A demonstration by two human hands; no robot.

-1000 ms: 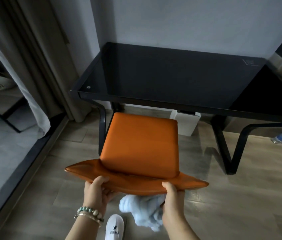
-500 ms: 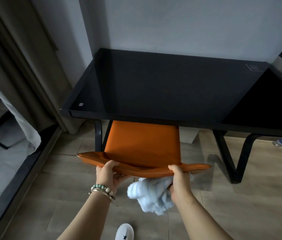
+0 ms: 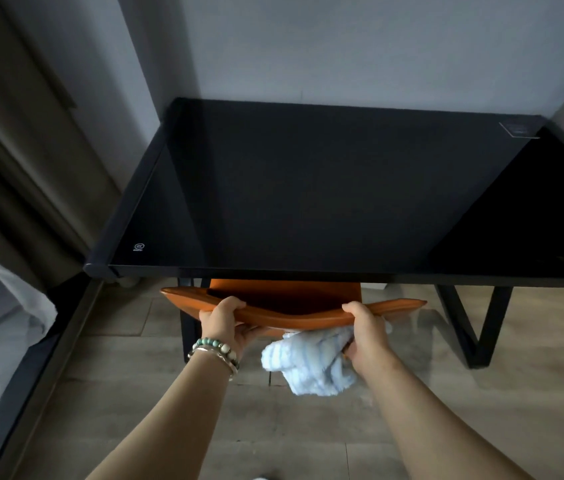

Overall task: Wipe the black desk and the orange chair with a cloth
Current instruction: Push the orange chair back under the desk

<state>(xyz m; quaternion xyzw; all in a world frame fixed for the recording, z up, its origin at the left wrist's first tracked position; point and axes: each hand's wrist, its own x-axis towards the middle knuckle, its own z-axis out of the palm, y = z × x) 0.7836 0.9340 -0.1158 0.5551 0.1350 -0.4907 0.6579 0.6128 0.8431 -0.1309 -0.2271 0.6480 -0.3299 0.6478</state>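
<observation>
The chair (image 3: 292, 317) stands on the floor (image 3: 308, 431) with its seat tucked under the desk's (image 3: 308, 188) front edge; only the curved backrest shows. The left grip (image 3: 223, 322) curls round the backrest's top rim. The right grip (image 3: 365, 332) curls round the same rim further right and also pinches the cloth (image 3: 308, 367), which hangs bunched just behind the backrest. A bead bracelet (image 3: 216, 348) circles the left wrist. A curtain (image 3: 14, 168) hangs left of the desk.
</observation>
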